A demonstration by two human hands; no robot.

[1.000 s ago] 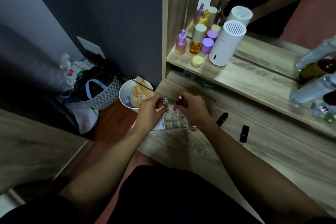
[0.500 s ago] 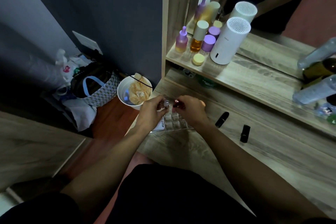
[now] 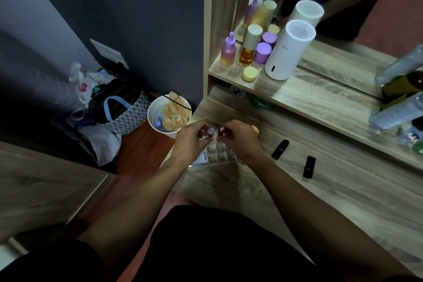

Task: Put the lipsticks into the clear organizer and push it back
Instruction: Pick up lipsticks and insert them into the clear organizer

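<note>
The clear organizer [image 3: 219,153], a grid of small compartments, sits near the left end of the wooden vanity top. My left hand [image 3: 191,141] holds a silver-topped lipstick [image 3: 210,130] upright over the organizer's far edge. My right hand [image 3: 240,138] holds a red-topped lipstick [image 3: 221,130] right beside it. The two tops nearly touch. Whether either lipstick sits in a compartment is hidden by my fingers. Two black lipsticks lie on the top to the right, one [image 3: 280,149] closer and one [image 3: 309,166] further right.
A shelf [image 3: 304,96] above the top carries bottles [image 3: 249,44], a yellow jar [image 3: 249,73] and a white cylinder device [image 3: 288,49] before a mirror. More bottles [image 3: 398,107] lie at the right. A white bin [image 3: 168,115] and a checked bag [image 3: 124,111] stand on the floor, left.
Both hands have drawn together, bringing the two lipsticks side by side over the organizer. The camera view shifted slightly.
</note>
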